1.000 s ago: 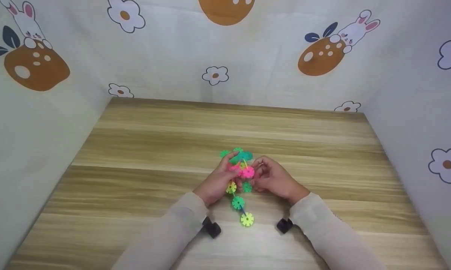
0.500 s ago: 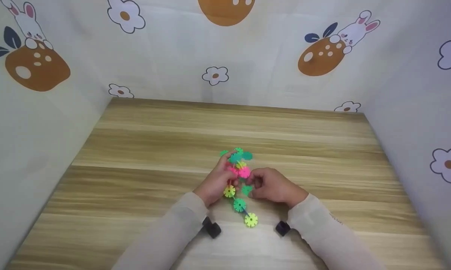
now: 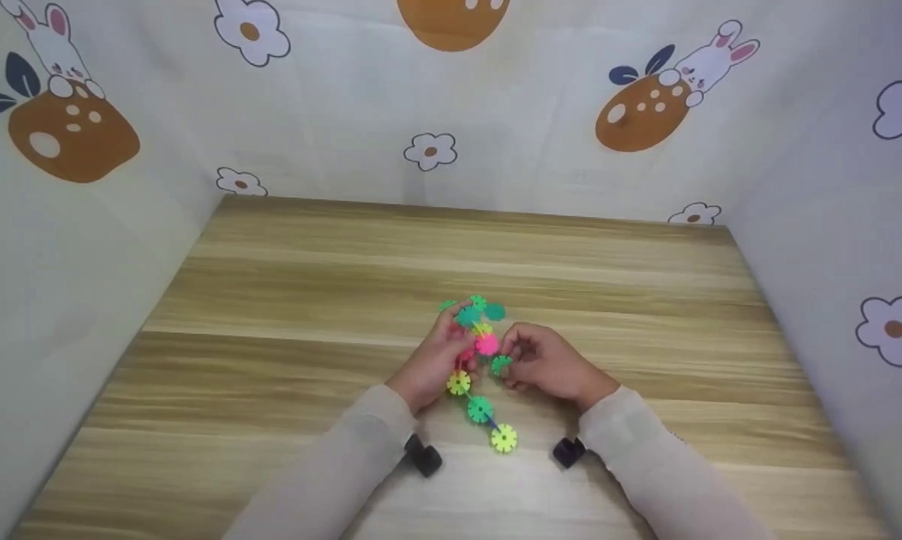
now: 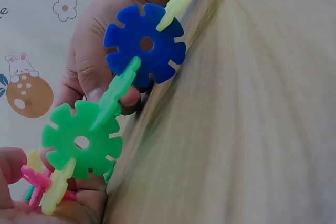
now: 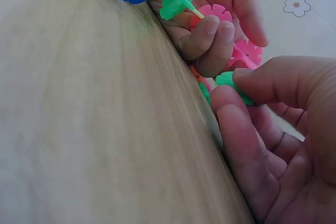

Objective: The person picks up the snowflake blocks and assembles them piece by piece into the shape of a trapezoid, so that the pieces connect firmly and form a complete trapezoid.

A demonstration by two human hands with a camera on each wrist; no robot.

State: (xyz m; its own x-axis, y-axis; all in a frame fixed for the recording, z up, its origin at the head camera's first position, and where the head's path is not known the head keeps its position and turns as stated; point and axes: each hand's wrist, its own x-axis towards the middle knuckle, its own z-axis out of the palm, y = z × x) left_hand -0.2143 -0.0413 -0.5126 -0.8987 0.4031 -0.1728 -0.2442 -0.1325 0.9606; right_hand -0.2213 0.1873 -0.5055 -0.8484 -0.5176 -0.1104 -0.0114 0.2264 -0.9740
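My left hand [image 3: 430, 366] grips a cluster of slotted plastic snowflake discs joined edge to edge, with a pink disc [image 3: 487, 344] at its right side. From the hand a chain hangs toward me, with a green disc [image 3: 480, 409] and a yellow disc [image 3: 504, 438] at its end. A blue disc [image 4: 163, 59] of this chain fills the upper part of the left wrist view. Close beside the cluster, my right hand [image 3: 554, 361] pinches a separate-looking green disc [image 5: 226, 80] between thumb and fingers. The left fingers hide part of the cluster.
Teal and green discs [image 3: 495, 311] stick out past the left fingertips. Below lies a wood-grain table [image 3: 271, 300], with patterned cloth walls [image 3: 331, 112] behind it and at both sides. Black wrist devices [image 3: 424, 456] hang under the sleeves.
The right hand, first close to the pink disc, has drawn slightly right with its green disc, which dipped and then rose. The hanging chain has swung a little right.
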